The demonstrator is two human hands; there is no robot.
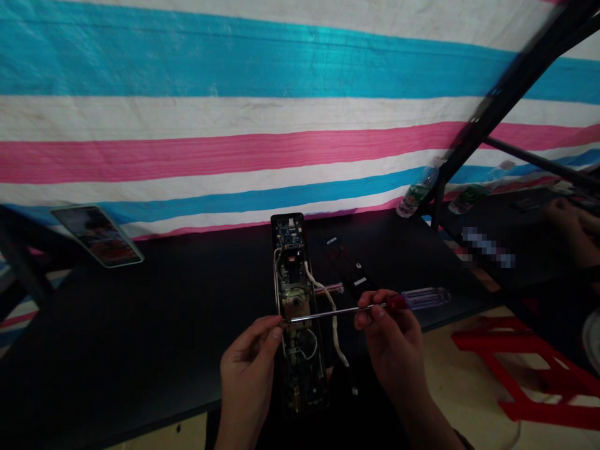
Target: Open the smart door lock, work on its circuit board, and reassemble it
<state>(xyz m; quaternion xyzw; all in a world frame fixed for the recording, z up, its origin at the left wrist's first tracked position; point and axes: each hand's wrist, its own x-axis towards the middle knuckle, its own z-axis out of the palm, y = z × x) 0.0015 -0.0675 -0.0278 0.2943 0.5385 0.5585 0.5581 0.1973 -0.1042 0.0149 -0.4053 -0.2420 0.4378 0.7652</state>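
My right hand [391,334] is closed round a screwdriver [337,313] with a clear purple and red handle, its shaft lying level and pointing left. At the tip of that shaft, my left hand [253,350] pinches thumb and forefinger together; whatever small thing is between them is hidden. Beneath the shaft stretches a long black opened housing [321,369], which looks like an electronic door lock. It shows a blue circuit board [289,234], metal parts and thin wires. A white cable [334,325] runs out of its right side and ends in a plug.
Another clear-handled tool [330,289] and a dark flat panel [355,273] lie right of the housing. A phone [100,237] leans at the back left. Plastic bottles [419,190] stand by the frame post. A co-worker's hand [572,219] is far right, above a red stool [520,356].
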